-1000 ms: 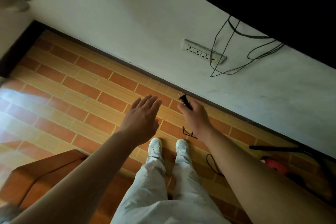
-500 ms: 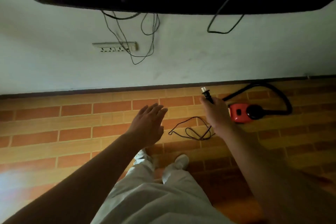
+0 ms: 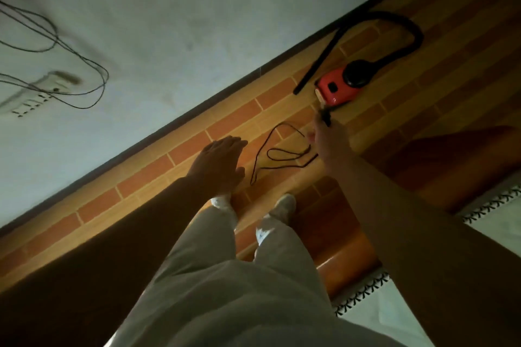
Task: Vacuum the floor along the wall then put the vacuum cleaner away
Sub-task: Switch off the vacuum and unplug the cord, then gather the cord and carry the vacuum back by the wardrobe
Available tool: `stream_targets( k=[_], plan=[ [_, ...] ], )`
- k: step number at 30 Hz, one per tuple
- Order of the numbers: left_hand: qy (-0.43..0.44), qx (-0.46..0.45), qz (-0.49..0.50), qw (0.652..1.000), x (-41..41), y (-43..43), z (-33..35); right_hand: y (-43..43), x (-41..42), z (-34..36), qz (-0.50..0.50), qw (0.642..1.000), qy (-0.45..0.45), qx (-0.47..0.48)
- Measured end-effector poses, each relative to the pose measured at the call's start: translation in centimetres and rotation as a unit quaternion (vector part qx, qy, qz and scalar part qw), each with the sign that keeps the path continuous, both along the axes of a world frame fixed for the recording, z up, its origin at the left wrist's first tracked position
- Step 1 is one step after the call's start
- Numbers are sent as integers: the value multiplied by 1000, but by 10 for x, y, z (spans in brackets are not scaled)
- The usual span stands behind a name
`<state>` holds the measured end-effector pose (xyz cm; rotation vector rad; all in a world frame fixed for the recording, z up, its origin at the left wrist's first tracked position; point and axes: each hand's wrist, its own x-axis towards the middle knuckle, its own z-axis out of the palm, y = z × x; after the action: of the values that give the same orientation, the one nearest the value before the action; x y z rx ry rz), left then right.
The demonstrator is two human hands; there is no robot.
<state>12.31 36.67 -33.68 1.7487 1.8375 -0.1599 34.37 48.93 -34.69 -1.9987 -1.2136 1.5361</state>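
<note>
So the vacuum (image 3: pixel 337 87) sits on the brick-pattern floor (image 3: pixel 234 121) up at about 1 o'clock, just beside the wall (image 3: pixel 197 36). It's a little red canister, long axis running roughly 8 to 2 o'clock, with the black round end at 2. The black hose (image 3: pixel 406 25) loops out from that end, curls back along the skirting, and its straight tube slants down toward 7 o'clock, the tip ending just left of the red body.

The right hand (image 3: pixel 331 141) is pinched closed around the plug (image 3: pixel 326 117), which pokes up toward 12 o'clock, right below the vacuum. The cord (image 3: pixel 277 153) trails from that hand in loose loops on the floor between both hands.

The left hand (image 3: pixel 218 162) is flat and spread open, fingers together pointing to 1 o'clock, holding nothing.

A power strip (image 3: pixel 39 93) is on the wall at 9 o'clock, pretty blurry, with thin wires (image 3: pixel 81 65) hanging over it.

No containers anywhere that I can see.
</note>
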Motion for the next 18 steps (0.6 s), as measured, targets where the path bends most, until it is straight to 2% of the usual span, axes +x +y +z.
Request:
stream_targets(
  k=[3,6,10,15,18],
  plan=[
    [-17,-36,-2,999,9,20,-35,4,4,-47,-26,999,2,-35],
    [-40,-73,22,996,12,42,-85,14,5,-107,-2,998,-34,-46],
    [-53,-117,41,991,6,62,-168,24,-1,-202,3,995,-33,-92],
    [-50,-164,52,984,-2,50,-270,13,-19,-337,115,977,-109,-142],
    [-48,-184,47,981,1,35,-322,-7,-25,-414,141,964,-138,-178]
  ],
)
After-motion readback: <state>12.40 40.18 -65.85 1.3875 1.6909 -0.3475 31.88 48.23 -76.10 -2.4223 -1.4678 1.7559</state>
